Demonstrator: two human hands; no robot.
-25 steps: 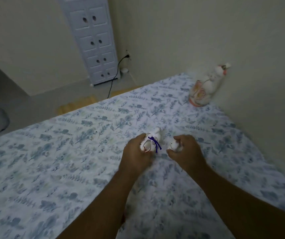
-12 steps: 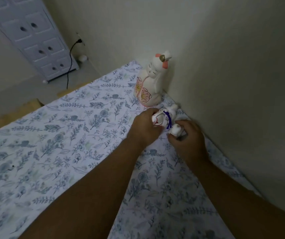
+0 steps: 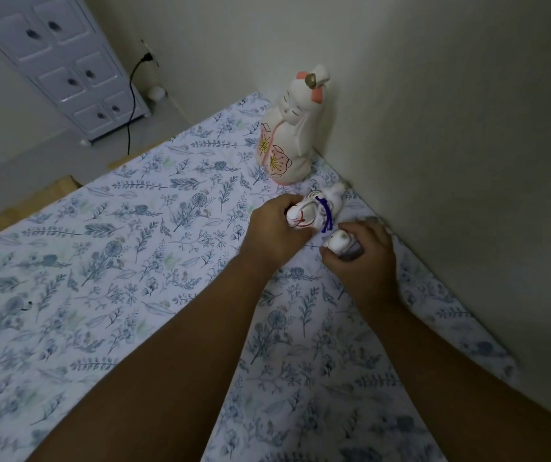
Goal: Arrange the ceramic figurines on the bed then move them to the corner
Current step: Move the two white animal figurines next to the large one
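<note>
White figurine (image 3: 317, 213) with purple cord, left hand (image 3: 275, 233) gripping it

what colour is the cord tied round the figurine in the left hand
Dark blue-purple cord, clearest in the head view.

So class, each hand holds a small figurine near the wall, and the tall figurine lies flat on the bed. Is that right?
Not quite. In the head view the tall figurine stands upright by the wall. The left hand and right hand do each hold a small figurine.
</note>
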